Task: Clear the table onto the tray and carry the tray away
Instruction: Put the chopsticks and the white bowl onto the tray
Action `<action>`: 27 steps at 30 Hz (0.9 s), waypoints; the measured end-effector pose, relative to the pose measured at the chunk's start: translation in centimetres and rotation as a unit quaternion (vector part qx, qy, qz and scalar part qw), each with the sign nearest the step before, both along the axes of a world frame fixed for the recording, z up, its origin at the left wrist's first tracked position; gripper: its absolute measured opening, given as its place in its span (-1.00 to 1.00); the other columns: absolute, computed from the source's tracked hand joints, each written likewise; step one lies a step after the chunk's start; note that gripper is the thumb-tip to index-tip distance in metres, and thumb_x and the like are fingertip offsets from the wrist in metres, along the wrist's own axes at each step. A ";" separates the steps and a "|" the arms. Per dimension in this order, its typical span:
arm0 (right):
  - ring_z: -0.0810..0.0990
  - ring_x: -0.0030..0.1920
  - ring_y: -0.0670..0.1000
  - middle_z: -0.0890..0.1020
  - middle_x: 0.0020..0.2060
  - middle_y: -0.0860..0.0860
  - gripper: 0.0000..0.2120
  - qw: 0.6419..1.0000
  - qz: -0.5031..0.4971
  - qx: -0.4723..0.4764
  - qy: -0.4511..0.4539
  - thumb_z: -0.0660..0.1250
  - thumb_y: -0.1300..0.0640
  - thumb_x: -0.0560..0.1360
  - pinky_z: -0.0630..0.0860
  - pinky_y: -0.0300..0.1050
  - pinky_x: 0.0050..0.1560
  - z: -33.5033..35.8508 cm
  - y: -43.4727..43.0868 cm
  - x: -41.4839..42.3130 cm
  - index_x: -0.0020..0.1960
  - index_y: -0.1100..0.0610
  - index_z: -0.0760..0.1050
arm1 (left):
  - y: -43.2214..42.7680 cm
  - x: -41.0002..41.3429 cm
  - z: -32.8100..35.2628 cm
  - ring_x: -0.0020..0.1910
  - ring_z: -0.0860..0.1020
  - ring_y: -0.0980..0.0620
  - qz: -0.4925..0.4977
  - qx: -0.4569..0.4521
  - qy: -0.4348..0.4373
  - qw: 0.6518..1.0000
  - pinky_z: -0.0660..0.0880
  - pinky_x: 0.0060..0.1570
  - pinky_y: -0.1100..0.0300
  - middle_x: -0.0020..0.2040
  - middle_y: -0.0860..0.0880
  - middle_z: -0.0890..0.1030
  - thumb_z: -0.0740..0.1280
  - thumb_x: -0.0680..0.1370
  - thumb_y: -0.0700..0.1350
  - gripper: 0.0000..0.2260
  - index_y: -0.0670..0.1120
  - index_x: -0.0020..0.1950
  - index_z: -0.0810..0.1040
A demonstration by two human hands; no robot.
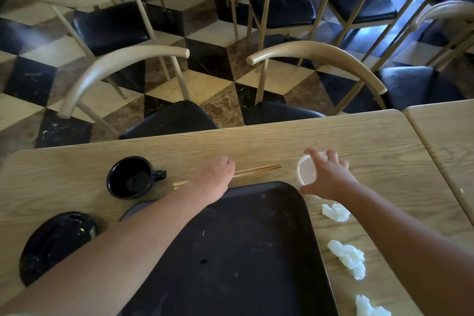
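Note:
A black tray [238,251] lies on the wooden table [359,141] in front of me. Just beyond its far edge, my left hand [214,174] curls over a pair of wooden chopsticks [259,169] that lie on the table. My right hand [327,177] grips a small white cup [306,170] from above, at the tray's far right corner. A black mug [132,177] stands left of the chopsticks. A black plate [53,244] sits at the near left, and a grey dish [134,209] peeks out under my left forearm. Three crumpled white napkins [348,256] lie right of the tray.
Two chairs with curved wooden backs and black seats [174,118] are tucked in at the table's far side. A second table [446,136] abuts on the right. More chairs stand on the chequered floor [213,59] beyond.

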State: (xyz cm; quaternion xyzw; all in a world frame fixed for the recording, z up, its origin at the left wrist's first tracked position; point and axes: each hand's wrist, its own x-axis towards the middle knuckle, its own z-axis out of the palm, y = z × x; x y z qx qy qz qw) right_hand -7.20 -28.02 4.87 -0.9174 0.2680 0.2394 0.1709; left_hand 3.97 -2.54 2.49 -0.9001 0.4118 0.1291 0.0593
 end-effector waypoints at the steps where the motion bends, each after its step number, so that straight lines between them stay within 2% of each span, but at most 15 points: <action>1: 0.24 0.38 0.28 0.17 0.44 0.09 -0.01 1.000 0.000 0.000 -0.004 0.58 -0.15 0.24 0.50 0.25 0.23 0.3 0.1 -0.2 0.49 -0.25 0.07 | 0.2 -0.5 0.2 -0.23 0.31 0.00 0.001 0.002 0.000 1.000 0.32 -0.29 0.12 -0.06 -0.07 0.47 0.28 0.48 -0.26 -0.84 -0.13 0.04 0.44; 5: 0.22 0.40 0.27 0.15 0.46 0.09 0.00 1.000 0.007 0.000 -0.029 0.57 -0.14 0.25 0.47 0.21 0.22 1.3 1.0 -1.2 0.51 -0.24 0.05 | 1.2 -2.5 1.1 -0.27 0.33 -0.01 0.013 0.005 0.003 1.000 0.28 -0.35 0.11 -0.14 -0.04 0.34 0.24 0.48 -0.29 -0.87 -0.11 -0.03 0.38; 9: 0.21 0.40 0.27 0.14 0.46 0.07 -0.01 0.998 0.003 0.016 -0.053 0.56 -0.15 0.26 0.46 0.23 0.23 1.7 1.9 -2.4 0.52 -0.23 0.05 | 2.0 -4.5 1.3 -0.36 0.24 -0.01 0.030 0.010 0.009 0.999 0.13 -0.49 0.18 -0.13 -0.03 0.31 0.22 0.51 -0.29 -0.85 -0.08 -0.05 0.31; 12: 0.21 0.40 0.26 0.14 0.46 0.06 0.00 0.997 0.008 0.019 -0.068 0.56 -0.16 0.25 0.47 0.24 0.22 1.5 2.8 -3.4 0.51 -0.23 0.04 | 3.0 -5.8 0.8 -0.24 0.33 -0.03 0.030 0.003 0.021 0.999 0.32 -0.34 0.13 -0.05 -0.07 0.42 0.24 0.50 -0.28 -0.84 -0.14 0.06 0.41; 15: 0.21 0.41 0.27 0.15 0.46 0.08 0.00 0.997 0.015 0.021 -0.078 0.57 -0.16 0.26 0.46 0.25 0.24 1.4 4.1 -4.1 0.52 -0.21 0.04 | 4.3 -6.8 -0.3 -0.05 0.49 -0.07 0.026 0.012 0.033 0.999 0.39 -0.25 0.09 0.05 -0.08 0.47 0.25 0.52 -0.26 -0.80 -0.17 0.14 0.41; 17: 0.22 0.41 0.27 0.15 0.46 0.08 0.00 0.996 0.020 0.025 -0.080 0.57 -0.17 0.26 0.45 0.27 0.25 1.4 4.9 -4.4 0.52 -0.21 0.04 | 5.2 -7.3 -1.2 0.01 0.50 -0.06 0.026 0.020 0.039 0.999 0.44 -0.21 0.09 0.08 -0.08 0.48 0.26 0.52 -0.24 -0.77 -0.17 0.18 0.40; 23: 0.25 0.36 0.23 0.14 0.44 0.04 0.00 0.997 0.059 0.023 -0.052 0.52 -0.20 0.22 0.50 0.20 0.18 0.9 7.6 -5.6 0.48 -0.27 0.00 | 6.5 -8.5 -3.2 -0.01 0.52 -0.05 0.021 0.039 0.039 0.998 0.46 -0.23 0.12 0.06 -0.08 0.49 0.31 0.48 -0.29 -0.73 -0.15 0.17 0.42; 27: 0.29 0.31 0.21 0.15 0.44 0.03 0.00 0.996 0.076 0.007 -0.044 0.49 -0.21 0.22 0.49 0.13 0.15 0.5 8.9 -6.6 0.50 -0.25 0.00 | 7.1 -8.8 -4.2 -0.08 0.52 -0.01 0.025 0.052 0.043 0.997 0.36 -0.33 0.17 0.00 -0.06 0.50 0.44 0.40 -0.27 -0.65 -0.13 0.13 0.44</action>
